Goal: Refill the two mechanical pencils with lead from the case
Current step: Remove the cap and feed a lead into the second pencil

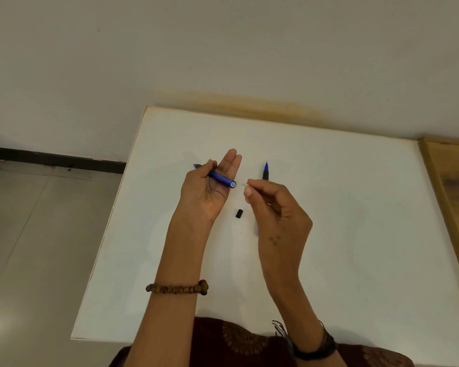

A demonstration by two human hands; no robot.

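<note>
A: Is there any writing, label, brand or number to read here?

B: None. The blue pencil and the small black cap on the desk show no legible print.

Soft even light, faint shadows, floor glare lower left, wide-angle bending

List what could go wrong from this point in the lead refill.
1. The right hand pinches something very thin beside the open end of the blue pencil in the left hand; a slight miss could snap or drop it.
2. The small black cap lies loose on the white table between the wrists and could be knocked away.
</note>
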